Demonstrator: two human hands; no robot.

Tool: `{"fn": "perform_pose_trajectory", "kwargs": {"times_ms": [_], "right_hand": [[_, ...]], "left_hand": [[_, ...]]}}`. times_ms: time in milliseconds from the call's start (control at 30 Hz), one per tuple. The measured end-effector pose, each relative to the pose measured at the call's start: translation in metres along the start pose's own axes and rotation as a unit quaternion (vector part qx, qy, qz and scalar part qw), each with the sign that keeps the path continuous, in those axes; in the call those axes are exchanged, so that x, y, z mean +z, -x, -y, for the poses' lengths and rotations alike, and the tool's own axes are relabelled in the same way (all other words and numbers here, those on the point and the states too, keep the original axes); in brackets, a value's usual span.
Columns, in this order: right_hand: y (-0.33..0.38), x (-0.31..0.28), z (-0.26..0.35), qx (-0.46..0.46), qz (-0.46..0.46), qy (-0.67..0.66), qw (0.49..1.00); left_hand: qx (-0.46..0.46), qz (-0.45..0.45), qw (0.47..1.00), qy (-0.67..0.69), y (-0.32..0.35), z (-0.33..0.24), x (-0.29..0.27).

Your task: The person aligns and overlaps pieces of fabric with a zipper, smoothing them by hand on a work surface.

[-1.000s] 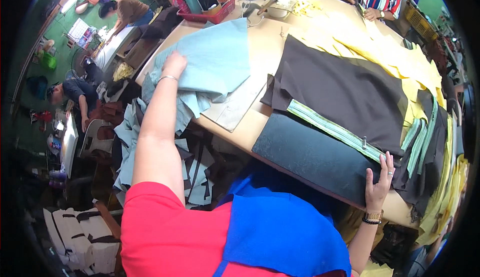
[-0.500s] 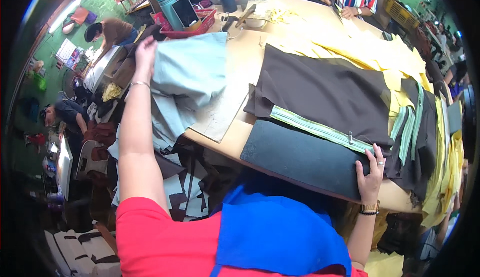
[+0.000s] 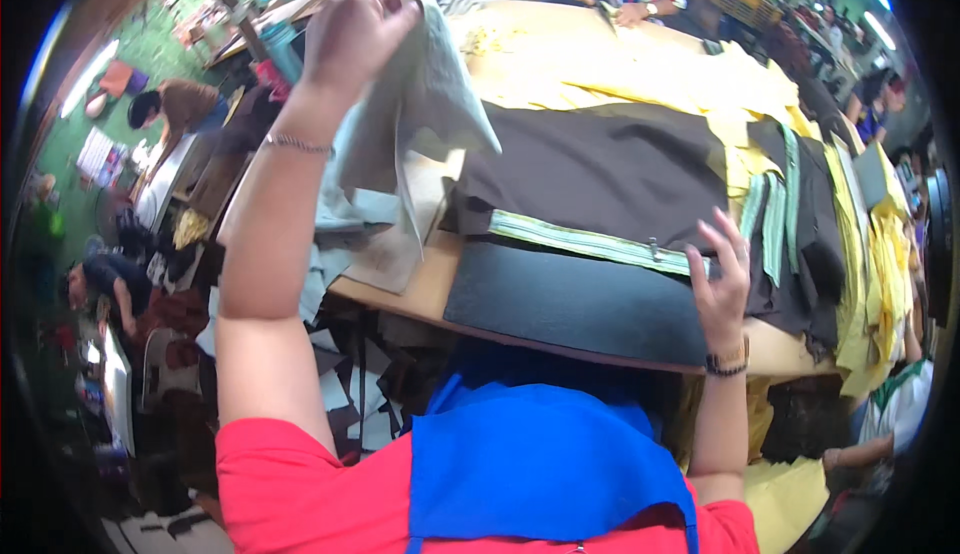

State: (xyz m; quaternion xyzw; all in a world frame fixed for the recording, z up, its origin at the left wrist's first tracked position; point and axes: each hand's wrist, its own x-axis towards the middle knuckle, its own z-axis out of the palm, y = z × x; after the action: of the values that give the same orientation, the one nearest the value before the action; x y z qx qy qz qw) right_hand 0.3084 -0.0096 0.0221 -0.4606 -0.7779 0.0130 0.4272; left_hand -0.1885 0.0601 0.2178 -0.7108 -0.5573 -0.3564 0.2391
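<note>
Left hand raised, pinching pale blue cloth | right hand lower, fingers spread, at green zipper's end

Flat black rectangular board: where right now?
In the head view, right of centre, the black board lies along the tan table's near edge, just below the long pale-green zipper strip, with the right hand at its right end.

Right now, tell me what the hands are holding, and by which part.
The left hand pinches a pale blue-green fabric piece by its upper end; the right hand, open, holds nothing.
</note>
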Motion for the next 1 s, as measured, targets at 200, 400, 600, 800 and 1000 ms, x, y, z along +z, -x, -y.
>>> {"fn": "perform_pose_trajectory", "kwargs": {"times_ms": [200, 400, 600, 800, 1000], "right_hand": [[-0.124, 0.012, 0.124, -0.199, -0.086, -0.014, 0.976], [-0.151, 0.042, 0.14, -0.157, -0.057, 0.037, 0.985], [-0.152, 0.03, 0.122, -0.212, -0.08, 0.089, 0.97], [-0.166, -0.038, 0.105, -0.084, -0.011, 0.026, 0.996], [-0.1, -0.101, 0.07, -0.097, -0.043, 0.052, 0.993]], "left_hand": [[0.051, 0.001, 0.999, 0.013, 0.022, -0.118, 0.027], [-0.068, 0.102, 0.987, 0.105, 0.037, -0.162, 0.032], [-0.076, 0.057, 0.986, 0.138, 0.085, -0.15, 0.064], [-0.105, 0.024, 0.988, 0.11, 0.133, -0.103, 0.064], [-0.098, 0.148, 0.966, 0.191, 0.148, -0.11, -0.051]]}}
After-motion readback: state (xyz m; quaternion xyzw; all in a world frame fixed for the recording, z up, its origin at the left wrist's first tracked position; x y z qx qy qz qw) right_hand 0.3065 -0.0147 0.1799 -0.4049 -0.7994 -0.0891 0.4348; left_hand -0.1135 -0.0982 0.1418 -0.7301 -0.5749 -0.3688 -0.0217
